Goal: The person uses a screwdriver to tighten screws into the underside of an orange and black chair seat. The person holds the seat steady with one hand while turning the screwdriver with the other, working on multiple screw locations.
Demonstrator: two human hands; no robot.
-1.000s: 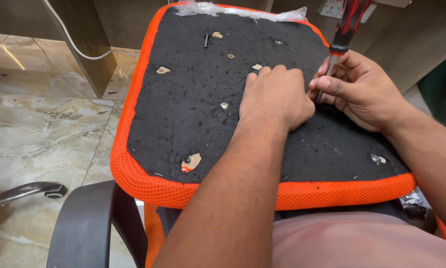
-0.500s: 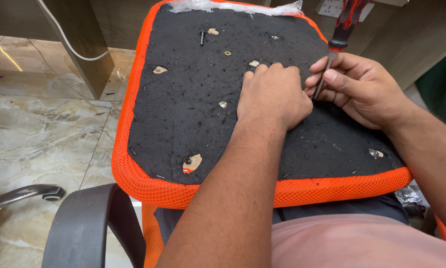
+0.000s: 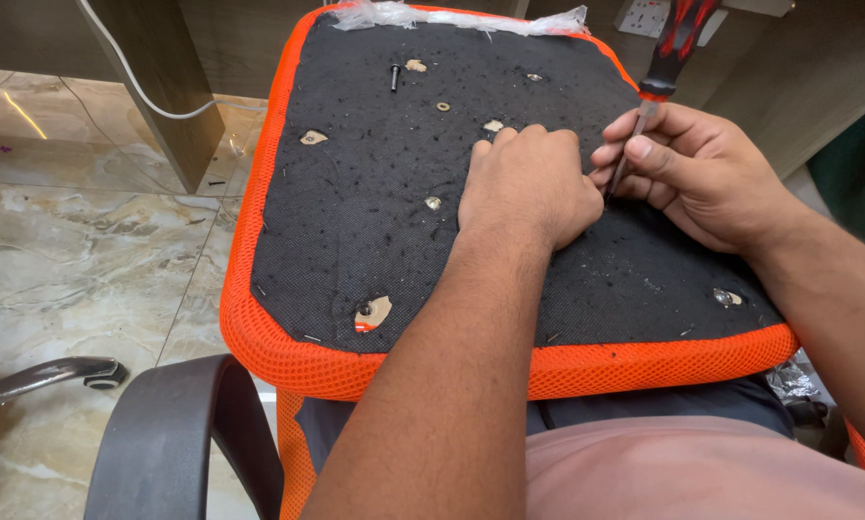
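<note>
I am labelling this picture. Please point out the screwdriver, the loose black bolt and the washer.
screwdriver [image 3: 676, 43], head view, on its red and black handle.
loose black bolt [image 3: 394, 77], head view, on its shank.
washer [image 3: 443, 106], head view, on its ring.

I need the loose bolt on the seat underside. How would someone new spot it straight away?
Start at the upturned seat cushion, black fabric edged in orange mesh. Go to its far edge by the crumpled clear plastic. The loose bolt lies near the far left corner: a short dark pin on its side, unlike the flat ring washer and the torn holes nearby.
</note>
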